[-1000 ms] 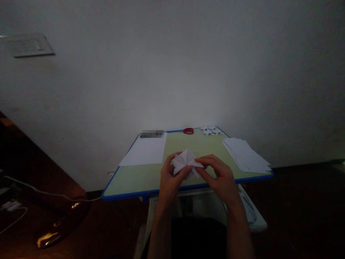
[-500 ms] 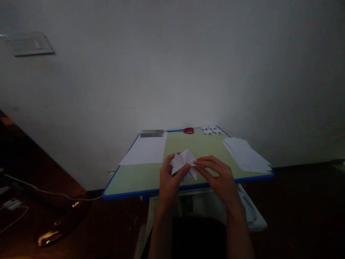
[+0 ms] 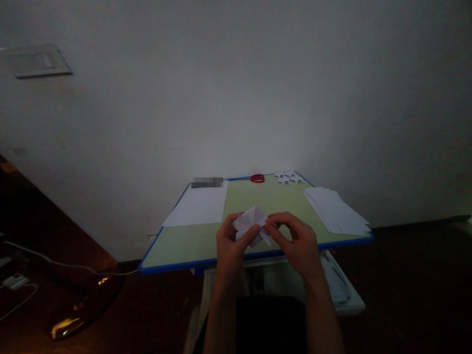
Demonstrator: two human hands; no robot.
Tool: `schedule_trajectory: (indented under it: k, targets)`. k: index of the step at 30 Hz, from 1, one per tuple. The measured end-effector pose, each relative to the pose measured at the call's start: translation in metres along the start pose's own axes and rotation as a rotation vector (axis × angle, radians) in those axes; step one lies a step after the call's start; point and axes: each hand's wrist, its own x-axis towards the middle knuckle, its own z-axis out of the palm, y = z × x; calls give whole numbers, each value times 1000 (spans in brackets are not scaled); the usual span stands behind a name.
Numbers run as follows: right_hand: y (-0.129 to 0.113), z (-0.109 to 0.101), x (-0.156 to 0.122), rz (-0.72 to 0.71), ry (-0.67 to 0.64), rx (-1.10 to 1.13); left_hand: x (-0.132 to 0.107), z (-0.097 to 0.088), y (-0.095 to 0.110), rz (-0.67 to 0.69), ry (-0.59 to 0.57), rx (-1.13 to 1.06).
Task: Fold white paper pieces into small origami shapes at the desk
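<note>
Both hands hold a folded white paper piece point(image 3: 252, 223) with several pointed flaps, just above the near edge of a small green table with a blue rim point(image 3: 184, 246). My left hand point(image 3: 230, 246) grips its left side with the thumb on top. My right hand point(image 3: 297, 241) pinches its right flap between thumb and fingers.
A single white sheet point(image 3: 199, 206) lies at the table's left, a stack of white sheets point(image 3: 334, 211) at its right. Red scissors point(image 3: 257, 178) and small folded paper pieces point(image 3: 289, 177) sit at the far edge by the wall. Cables point(image 3: 55, 265) cross the dark floor at left.
My right hand's fingers have curled in closer to the paper's right flap, and the paper has shifted slightly. The table's other things have not moved.
</note>
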Motion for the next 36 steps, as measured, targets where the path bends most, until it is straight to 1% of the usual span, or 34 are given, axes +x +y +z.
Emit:
schedule_trajectory:
  k: [3, 7, 12, 18, 23, 28, 32, 36]
  targets:
    - [1, 1, -1, 25, 25, 20, 0, -1, 1, 8, -9, 18]
    - [2, 1, -1, 54, 12, 40, -2, -2, 6, 19, -18, 83]
    - [0, 1, 0, 47, 5, 14, -4, 1, 10, 63, 2, 159]
    - [-5, 1, 0, 64, 17, 12, -6, 3, 12, 66, 8, 160]
    - [-4, 2, -1, 80, 35, 24, -6, 5, 16, 48, 20, 150]
    - [-3, 2, -2, 121, 69, 73, -6, 6, 15, 28, 26, 156]
    - [-1, 1, -1, 139, 68, 72, -5, 4, 13, 28, 14, 160]
    - [-1, 0, 0, 130, 73, 40, -3, 1, 12, 52, -28, 183]
